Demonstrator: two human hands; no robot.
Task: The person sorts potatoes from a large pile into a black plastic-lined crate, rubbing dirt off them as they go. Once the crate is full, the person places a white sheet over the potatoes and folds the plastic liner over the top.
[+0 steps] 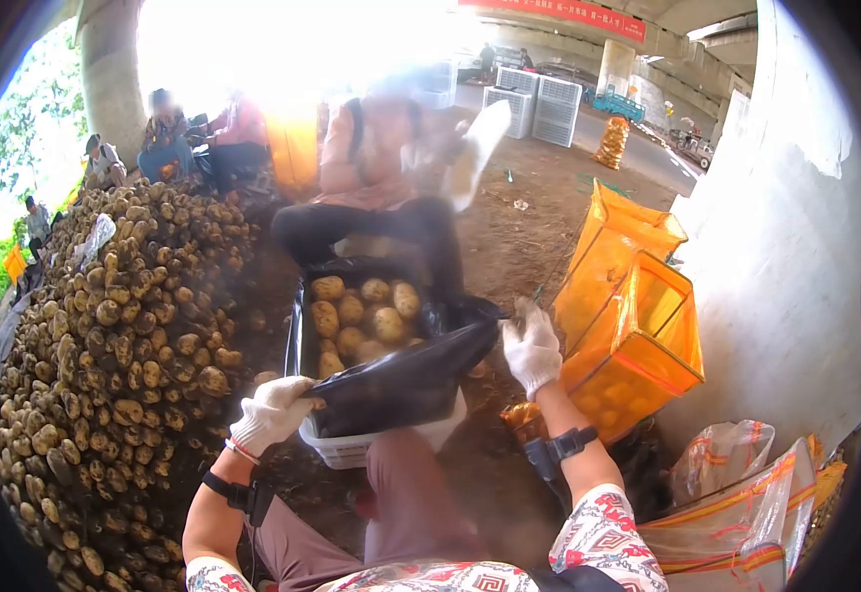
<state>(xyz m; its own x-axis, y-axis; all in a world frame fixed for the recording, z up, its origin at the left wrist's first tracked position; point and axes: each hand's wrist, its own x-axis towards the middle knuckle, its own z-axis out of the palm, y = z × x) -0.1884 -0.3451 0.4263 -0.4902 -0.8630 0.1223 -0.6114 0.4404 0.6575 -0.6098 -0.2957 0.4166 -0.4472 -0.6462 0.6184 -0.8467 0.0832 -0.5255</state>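
Note:
In front of me stands a white plastic crate (342, 452), lined with a black plastic bag (401, 390) and filled with potatoes (388, 324). My left hand (275, 412), in a white knitted glove, is closed on the bag's near edge at the left. At the right, my gloved right hand (532, 347) grips the stretched corner of the same bag; its fingertips are a little blurred. Between both hands the near side of the plastic is pulled up and taut, hiding part of the crate's front.
A large heap of potatoes (105, 375) lies at the left. Across the crate sits a person (381, 158) with a white sheet-like thing. Orange mesh bags on frames (638, 345) stand at the right by a white wall (795, 247). Clear striped sacks (736, 513) lie lower right.

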